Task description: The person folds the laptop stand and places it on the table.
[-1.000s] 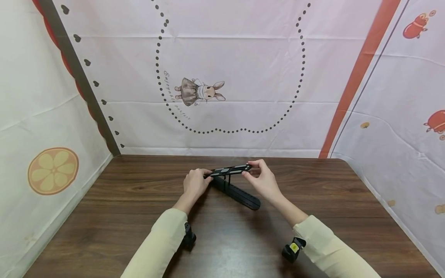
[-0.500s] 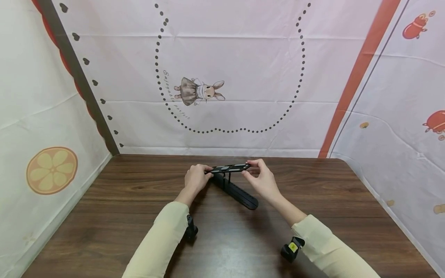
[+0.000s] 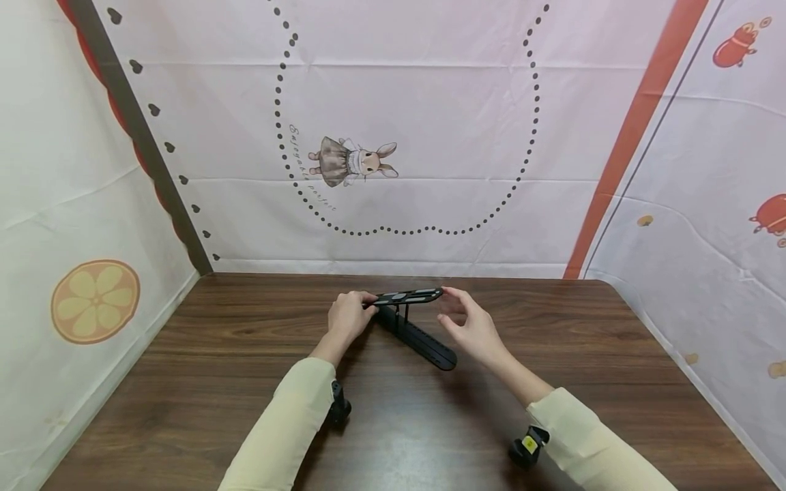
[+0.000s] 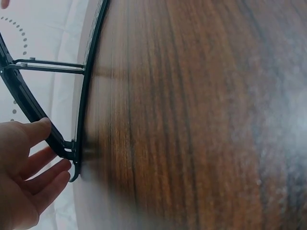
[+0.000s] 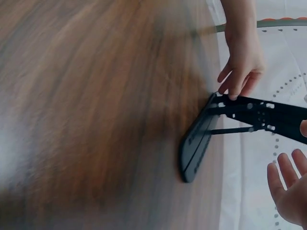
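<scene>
Across the back and both sides of my view hangs a pale printed cloth (image 3: 417,123). Below it spreads the wood-grain table (image 3: 264,334), with my left sleeve (image 3: 284,419) and right sleeve (image 3: 595,440) reaching over it. Near its far edge, between my hands, is the black folding stand (image 3: 422,342): its long base bar (image 5: 195,143) lies on the wood, slanting toward me and to my right, while its upper plate (image 5: 285,115) tilts up from the end at my left. My left hand (image 3: 348,318) pinches that low end, thumb on the plate, fingers curled behind it. My right hand (image 3: 479,332) is loosely spread at the raised end, thumb clear of it; whether its forefinger touches the tip, I cannot tell. A black wrist camera (image 3: 527,447) sits by each cuff. Thinner pieces come last: slim struts (image 4: 50,69) join plate and base. As I judge it, setting the tilt goes best with a firm left grip so the base cannot slide, fingertips out of the hinge (image 4: 69,147), and the right hand ready near the tip until the struts bear evenly. Of containers, I see none.
</scene>
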Demonstrator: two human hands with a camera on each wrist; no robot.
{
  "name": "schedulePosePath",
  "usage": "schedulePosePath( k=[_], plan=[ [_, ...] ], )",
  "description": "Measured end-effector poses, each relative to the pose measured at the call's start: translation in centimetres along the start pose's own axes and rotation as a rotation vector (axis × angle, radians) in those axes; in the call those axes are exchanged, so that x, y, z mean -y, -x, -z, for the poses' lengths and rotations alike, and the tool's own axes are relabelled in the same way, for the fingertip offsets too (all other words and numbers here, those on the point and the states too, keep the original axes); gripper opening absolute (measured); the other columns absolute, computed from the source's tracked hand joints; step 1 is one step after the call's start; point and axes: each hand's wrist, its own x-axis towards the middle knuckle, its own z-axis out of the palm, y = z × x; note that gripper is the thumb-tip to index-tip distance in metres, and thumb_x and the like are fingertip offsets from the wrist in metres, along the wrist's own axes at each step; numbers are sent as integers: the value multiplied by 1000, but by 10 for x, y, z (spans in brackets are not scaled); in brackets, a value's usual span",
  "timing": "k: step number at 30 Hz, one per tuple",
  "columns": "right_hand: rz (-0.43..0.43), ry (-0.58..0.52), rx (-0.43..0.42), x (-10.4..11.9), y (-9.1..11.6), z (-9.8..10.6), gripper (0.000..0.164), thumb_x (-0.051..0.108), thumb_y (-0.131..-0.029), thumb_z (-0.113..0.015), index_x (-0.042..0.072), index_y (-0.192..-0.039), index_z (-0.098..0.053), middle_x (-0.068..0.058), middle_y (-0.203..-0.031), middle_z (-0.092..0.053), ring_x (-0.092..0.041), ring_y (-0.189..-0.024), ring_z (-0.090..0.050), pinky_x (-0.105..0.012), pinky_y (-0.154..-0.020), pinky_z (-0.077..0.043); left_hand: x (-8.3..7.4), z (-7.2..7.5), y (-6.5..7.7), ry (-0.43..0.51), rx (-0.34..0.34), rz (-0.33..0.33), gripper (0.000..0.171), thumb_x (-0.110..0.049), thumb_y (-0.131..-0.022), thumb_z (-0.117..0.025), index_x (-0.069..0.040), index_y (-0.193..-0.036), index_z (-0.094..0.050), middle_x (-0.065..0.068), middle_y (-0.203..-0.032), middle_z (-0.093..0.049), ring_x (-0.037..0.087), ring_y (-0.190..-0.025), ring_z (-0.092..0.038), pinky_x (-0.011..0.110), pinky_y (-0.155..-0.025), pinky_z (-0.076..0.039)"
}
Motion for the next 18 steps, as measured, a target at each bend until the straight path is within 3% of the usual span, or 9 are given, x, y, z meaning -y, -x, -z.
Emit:
schedulePosePath(
  k=[4, 12, 18],
  plan=[
    [11, 41, 57, -9, 7, -1, 47, 9, -84, -66, 7, -127, -50, -13, -118, -60, -26, -101, -62, -37, -80, -52, 0, -1, 1, -1, 1, 8, 19, -25, -82, -69, -24, -101, -72, -2, -102, -70, 26, -94, -65, 42, -74, -50],
    [48, 225, 127, -20, 20, -4, 45, 17, -80, -70, 6, -121, -56, -8, -114, -62, -24, -98, -62, -39, -76, -52, -2, -2, 2, -12, 14, 21, 21, -26, -83, -67, -23, -104, -71, -2, -103, -69, 26, -90, -65, 43, -70, -51],
    [22, 311, 192, -24, 27, -6, 47, 20, -79, -72, 4, -121, -57, -9, -112, -62, -24, -97, -62, -41, -79, -51, -4, -2, 3, -22, 34, 29, 22, -27, -84, -66, -22, -106, -69, 1, -105, -68, 26, -87, -65, 41, -65, -51]
  ],
)
